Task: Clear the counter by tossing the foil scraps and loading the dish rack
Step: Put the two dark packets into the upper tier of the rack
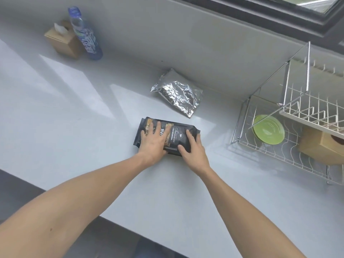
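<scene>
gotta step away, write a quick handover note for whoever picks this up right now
Left hand and right hand: both lie on the black coffee bag, fingers fairly straight, bag flat on the counter.
Foil scrap: crumpled, on the counter beyond the bag, untouched.
Dish rack: at the right, with a green plate and a wooden box on its lower tier.
Done: the plate is racked.
Left: toss the foil, deal with the bag.

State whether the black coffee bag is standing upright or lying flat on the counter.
Lying flat: the black coffee bag rests face-up on the counter, with the left hand and right hand pressing on it.
</scene>
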